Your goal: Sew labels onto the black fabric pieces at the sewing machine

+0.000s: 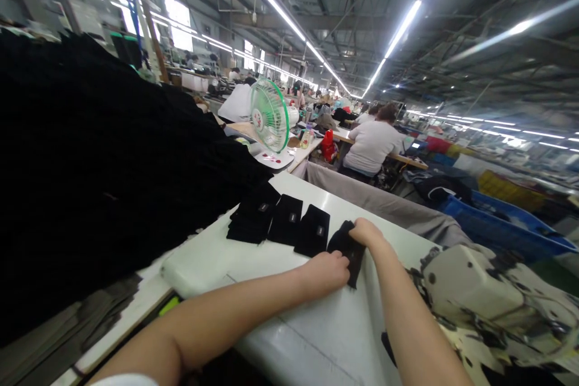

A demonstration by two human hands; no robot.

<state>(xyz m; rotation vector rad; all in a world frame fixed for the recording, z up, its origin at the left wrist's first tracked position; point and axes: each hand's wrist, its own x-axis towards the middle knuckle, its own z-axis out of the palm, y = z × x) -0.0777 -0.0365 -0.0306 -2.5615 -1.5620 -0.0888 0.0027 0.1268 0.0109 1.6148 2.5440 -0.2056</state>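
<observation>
Both of my hands are on a small black fabric piece point(355, 258) at the right end of a row on the white sewing table point(271, 289). My left hand point(326, 274) has its fingers curled on the piece's near left edge. At the far right edge, my right hand point(367, 233) pinches the cloth. To the left lie a folded black piece point(312, 232) with a small label, a second one point(284, 220), and an overlapping stack point(253, 217) with a similar label.
A huge heap of black fabric point(90, 151) rises on the left. A sewing machine point(474, 283) stands close on the right. Beyond are a green fan point(270, 116), a seated person point(373, 145) and a blue bin point(506, 223). Grey cloth point(371, 196) hangs along the far edge.
</observation>
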